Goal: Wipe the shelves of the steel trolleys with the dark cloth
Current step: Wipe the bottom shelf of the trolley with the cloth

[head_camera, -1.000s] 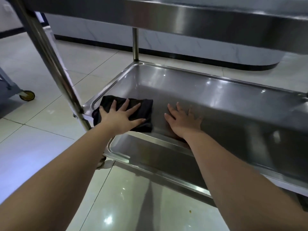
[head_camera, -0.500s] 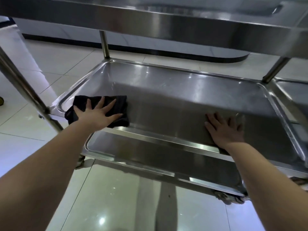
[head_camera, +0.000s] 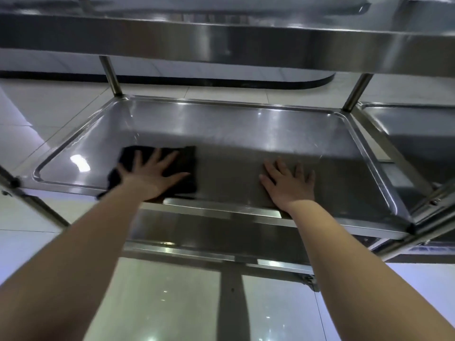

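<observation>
Steel and shallow-rimmed, the trolley's middle shelf point(head_camera: 246, 134) lies under both your hands. Your left hand point(head_camera: 150, 177) presses the dark folded cloth point(head_camera: 184, 158) flat on the shelf's near left part, grip open with fingers spread. Your right hand point(head_camera: 288, 184) rests flat on bare steel to the right, apart from the cloth, grip open and holding nothing.

The top shelf point(head_camera: 221, 43) hangs low over the middle shelf point(head_camera: 246, 134), leaving a wide gap to reach in. Open steel lies behind the cloth point(head_camera: 189, 156). Two poles point(head_camera: 112, 77) stand at the far corners.
</observation>
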Motion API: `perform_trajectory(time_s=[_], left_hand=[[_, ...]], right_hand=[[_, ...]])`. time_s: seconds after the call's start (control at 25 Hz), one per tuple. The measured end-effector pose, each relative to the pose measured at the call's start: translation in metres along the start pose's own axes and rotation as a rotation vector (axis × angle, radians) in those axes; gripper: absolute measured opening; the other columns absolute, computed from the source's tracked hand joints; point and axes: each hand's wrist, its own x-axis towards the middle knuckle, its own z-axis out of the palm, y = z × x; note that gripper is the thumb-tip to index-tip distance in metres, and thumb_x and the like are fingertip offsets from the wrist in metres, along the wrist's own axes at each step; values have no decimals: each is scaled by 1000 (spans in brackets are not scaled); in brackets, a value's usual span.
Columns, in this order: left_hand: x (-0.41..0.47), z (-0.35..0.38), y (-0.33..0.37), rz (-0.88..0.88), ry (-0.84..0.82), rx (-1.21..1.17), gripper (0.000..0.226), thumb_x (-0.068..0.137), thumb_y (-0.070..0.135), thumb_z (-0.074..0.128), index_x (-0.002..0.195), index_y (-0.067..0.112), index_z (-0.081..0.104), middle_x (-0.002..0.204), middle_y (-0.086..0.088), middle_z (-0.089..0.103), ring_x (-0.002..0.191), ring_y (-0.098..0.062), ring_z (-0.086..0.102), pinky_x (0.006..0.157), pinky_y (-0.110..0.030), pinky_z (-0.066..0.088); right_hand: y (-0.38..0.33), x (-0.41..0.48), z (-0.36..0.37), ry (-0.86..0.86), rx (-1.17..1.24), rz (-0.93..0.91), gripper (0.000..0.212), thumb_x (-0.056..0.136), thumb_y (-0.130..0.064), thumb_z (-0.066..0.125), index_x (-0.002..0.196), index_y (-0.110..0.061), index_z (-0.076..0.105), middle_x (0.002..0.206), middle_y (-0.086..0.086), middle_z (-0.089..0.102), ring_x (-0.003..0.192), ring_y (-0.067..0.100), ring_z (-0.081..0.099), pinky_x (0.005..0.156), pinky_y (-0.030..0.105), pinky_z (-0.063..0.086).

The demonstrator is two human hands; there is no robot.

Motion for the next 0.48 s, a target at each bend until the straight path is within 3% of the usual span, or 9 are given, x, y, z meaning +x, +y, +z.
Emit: perform_trajectory(time_s=[0.12, 0.24, 0.36, 0.48], left_hand=[[-3, -7, -25, -146, -48, -30, 106, 38, 100, -8, 138, 66, -17, 161, 17, -17, 148, -35, -16, 106, -76, -5], [-15, 8, 48, -13, 8, -20, 104, 41, 101, -13, 138, 65, -18, 161, 15, -16, 147, -39, -15, 102, -78, -6], [-37, 16, 163, 206, -6, 6, 84, 66, 95, 3, 140, 62, -17, 160, 16, -19, 146, -41, -19, 95, -80, -13], [-55, 13, 220, 314, -103, 35, 76, 80, 86, 17, 144, 58, -13, 160, 13, -20, 144, -41, -23, 97, -77, -16]], right_hand=[[-5, -2, 5, 10, -17, 6, 55, 96, -64, 13, 150, -51, 6, 163, -14, -1, 148, 40, -6, 112, 64, -7], [0, 1, 3, -17, 33, -5, 54, 97, -62, 9, 150, -50, 9, 163, -14, -1, 148, 38, -9, 111, 64, -11], [1, -5, -6, -24, 329, 42, 61, 98, -61, 3, 151, -41, 24, 162, -12, 14, 150, 26, -5, 114, 55, -16], [9, -17, -24, 109, 734, 157, 56, 104, -49, 14, 149, -24, 37, 157, 2, 32, 149, 24, 12, 120, 46, -6]])
